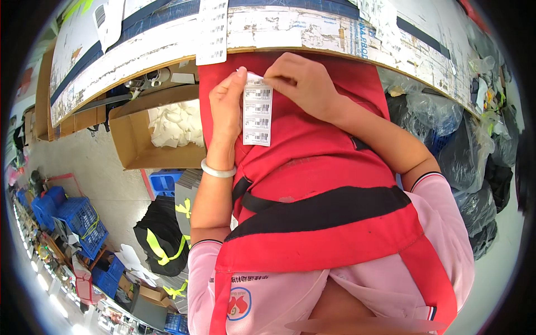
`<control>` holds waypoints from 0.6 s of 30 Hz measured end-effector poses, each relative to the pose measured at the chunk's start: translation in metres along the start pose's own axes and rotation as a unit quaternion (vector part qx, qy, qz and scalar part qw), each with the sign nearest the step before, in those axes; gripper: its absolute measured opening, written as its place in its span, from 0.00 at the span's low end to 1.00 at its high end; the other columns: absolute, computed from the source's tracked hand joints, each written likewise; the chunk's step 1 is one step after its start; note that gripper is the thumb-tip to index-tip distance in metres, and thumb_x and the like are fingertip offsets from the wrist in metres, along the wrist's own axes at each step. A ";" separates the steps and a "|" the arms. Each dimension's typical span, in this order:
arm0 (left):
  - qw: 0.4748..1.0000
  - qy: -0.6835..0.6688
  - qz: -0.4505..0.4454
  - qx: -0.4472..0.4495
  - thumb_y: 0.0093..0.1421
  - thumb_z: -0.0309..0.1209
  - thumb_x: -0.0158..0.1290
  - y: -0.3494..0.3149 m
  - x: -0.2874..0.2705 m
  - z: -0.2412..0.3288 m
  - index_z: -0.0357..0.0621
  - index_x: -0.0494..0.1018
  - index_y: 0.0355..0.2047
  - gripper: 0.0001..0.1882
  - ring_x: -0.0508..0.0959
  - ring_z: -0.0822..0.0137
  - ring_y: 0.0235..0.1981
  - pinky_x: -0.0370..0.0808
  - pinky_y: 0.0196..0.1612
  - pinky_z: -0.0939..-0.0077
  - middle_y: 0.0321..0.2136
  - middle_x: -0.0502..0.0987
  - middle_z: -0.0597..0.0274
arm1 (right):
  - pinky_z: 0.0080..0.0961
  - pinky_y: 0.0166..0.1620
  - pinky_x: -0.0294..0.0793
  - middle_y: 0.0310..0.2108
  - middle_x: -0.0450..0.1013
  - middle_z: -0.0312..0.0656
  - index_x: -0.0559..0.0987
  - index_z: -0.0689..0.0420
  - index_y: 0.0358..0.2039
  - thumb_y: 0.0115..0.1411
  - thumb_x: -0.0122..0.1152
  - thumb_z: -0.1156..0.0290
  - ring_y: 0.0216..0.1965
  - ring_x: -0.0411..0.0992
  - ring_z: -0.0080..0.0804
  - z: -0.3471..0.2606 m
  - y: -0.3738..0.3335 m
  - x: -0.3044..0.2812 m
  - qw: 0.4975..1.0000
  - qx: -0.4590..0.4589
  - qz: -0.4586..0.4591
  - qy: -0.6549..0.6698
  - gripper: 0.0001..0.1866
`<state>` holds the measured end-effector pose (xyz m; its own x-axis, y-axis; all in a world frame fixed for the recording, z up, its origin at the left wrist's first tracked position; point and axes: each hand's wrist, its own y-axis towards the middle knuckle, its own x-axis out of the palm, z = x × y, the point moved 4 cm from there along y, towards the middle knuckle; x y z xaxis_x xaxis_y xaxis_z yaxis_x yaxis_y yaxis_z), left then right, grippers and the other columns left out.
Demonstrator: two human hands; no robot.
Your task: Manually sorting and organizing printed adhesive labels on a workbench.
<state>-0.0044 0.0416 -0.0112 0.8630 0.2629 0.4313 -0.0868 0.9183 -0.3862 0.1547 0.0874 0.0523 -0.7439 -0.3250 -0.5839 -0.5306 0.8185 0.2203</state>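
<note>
A narrow white strip of printed labels hangs upright in front of the person's red apron, its upper end between the two hands and its lower end free. The left hand is at the strip's left edge: its grip is closed, thumb and curled fingers pinching the paper near the upper left corner, so that most of the strip's length drops beside the palm and toward the wrist, uncovered by the fingers. The right hand comes in from the other side, its fingers bent and drawn close together, with the tips at the strip's upper right corner, on or just beside the topmost label. Whether paper is caught in this right grip cannot be told, as the fingers hide the spot. Several labels below it show plainly, stacked in a column.

A pale bangle circles the left wrist. Beyond the hands runs the edge of a counter with a worn white surface, and a longer label sheet lies over that edge, just beyond the left hand. Below the counter, to the left of the left hand, stands an open cardboard box containing white paper pieces. Dark plastic bags are heaped on the right.
</note>
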 end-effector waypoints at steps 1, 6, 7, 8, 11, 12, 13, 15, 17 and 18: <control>0.996 -0.065 -0.009 -0.054 0.62 0.30 0.52 0.003 -0.001 -0.003 0.36 0.76 0.30 0.10 0.74 0.78 0.24 0.70 0.26 0.86 0.26 0.77 0.65 | 0.17 0.27 0.70 0.27 0.73 0.36 0.79 0.57 0.30 0.55 0.61 0.72 0.24 0.70 0.23 -0.001 -0.001 0.001 1.000 0.001 -0.002 0.000 0.04; 0.989 -0.118 0.056 -0.074 0.63 0.31 0.50 0.013 -0.004 -0.003 0.34 0.75 0.32 0.11 0.77 0.73 0.24 0.74 0.27 0.81 0.26 0.78 0.60 | 0.19 0.29 0.71 0.28 0.73 0.36 0.79 0.56 0.32 0.55 0.61 0.74 0.27 0.73 0.22 -0.018 0.009 -0.012 0.997 -0.078 0.000 -0.021 0.04; 0.988 -0.127 0.064 -0.067 0.63 0.30 0.50 0.014 -0.003 -0.001 0.33 0.75 0.33 0.10 0.78 0.72 0.24 0.75 0.27 0.81 0.26 0.79 0.59 | 0.18 0.30 0.71 0.28 0.74 0.36 0.79 0.57 0.32 0.55 0.61 0.74 0.28 0.73 0.20 -0.014 0.015 -0.021 0.999 -0.032 0.008 0.025 0.04; 0.989 -0.119 0.045 -0.070 0.62 0.30 0.51 0.014 -0.007 -0.004 0.34 0.76 0.32 0.10 0.78 0.72 0.24 0.75 0.27 0.81 0.26 0.79 0.60 | 0.16 0.30 0.71 0.27 0.75 0.34 0.79 0.59 0.34 0.56 0.60 0.72 0.27 0.72 0.18 0.002 0.020 -0.028 0.997 0.065 0.013 0.049 0.06; 0.994 -0.086 0.024 -0.058 0.62 0.30 0.52 0.013 -0.007 -0.007 0.34 0.76 0.31 0.10 0.78 0.73 0.24 0.75 0.27 0.82 0.25 0.79 0.60 | 0.12 0.29 0.72 0.25 0.75 0.35 0.79 0.61 0.35 0.59 0.59 0.67 0.25 0.72 0.17 0.040 0.039 -0.043 0.955 0.249 -0.031 0.159 0.10; 0.994 -0.086 0.023 -0.059 0.62 0.30 0.52 0.014 -0.007 -0.007 0.34 0.76 0.31 0.10 0.78 0.73 0.24 0.75 0.27 0.82 0.25 0.79 0.60 | 0.12 0.29 0.72 0.25 0.75 0.35 0.79 0.61 0.35 0.59 0.59 0.67 0.25 0.72 0.17 0.045 0.043 -0.046 0.955 0.250 -0.030 0.159 0.10; 0.994 -0.085 0.020 -0.059 0.62 0.30 0.53 0.014 -0.006 -0.008 0.34 0.76 0.30 0.10 0.77 0.74 0.23 0.75 0.27 0.82 0.25 0.79 0.60 | 0.13 0.28 0.73 0.25 0.75 0.35 0.79 0.61 0.35 0.59 0.59 0.67 0.25 0.72 0.17 0.049 0.046 -0.048 0.950 0.266 -0.047 0.154 0.10; 0.995 -0.084 0.017 -0.059 0.61 0.31 0.53 0.014 -0.004 -0.008 0.34 0.77 0.30 0.10 0.77 0.75 0.23 0.75 0.26 0.83 0.25 0.79 0.61 | 0.13 0.27 0.73 0.24 0.74 0.35 0.78 0.60 0.34 0.60 0.59 0.66 0.24 0.72 0.16 0.050 0.051 -0.050 0.945 0.282 -0.063 0.150 0.10; 0.996 -0.071 0.031 -0.053 0.62 0.31 0.53 0.013 -0.003 -0.007 0.34 0.77 0.30 0.10 0.77 0.75 0.22 0.74 0.25 0.84 0.25 0.78 0.61 | 0.12 0.26 0.73 0.23 0.73 0.34 0.78 0.60 0.33 0.59 0.59 0.65 0.23 0.71 0.16 0.050 0.053 -0.048 0.932 0.315 -0.073 0.164 0.10; 0.996 -0.071 0.032 -0.053 0.62 0.31 0.53 0.013 -0.003 -0.008 0.34 0.77 0.30 0.10 0.77 0.75 0.22 0.74 0.25 0.84 0.25 0.78 0.61 | 0.12 0.26 0.73 0.23 0.73 0.34 0.78 0.60 0.33 0.59 0.59 0.65 0.23 0.71 0.16 0.050 0.055 -0.047 0.932 0.315 -0.074 0.164 0.10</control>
<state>-0.0044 0.0501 -0.0240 0.7783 0.3652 0.5107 -0.0794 0.8641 -0.4970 0.1810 0.1714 0.0530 -0.8208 -0.4991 -0.2779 -0.3703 0.8353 -0.4065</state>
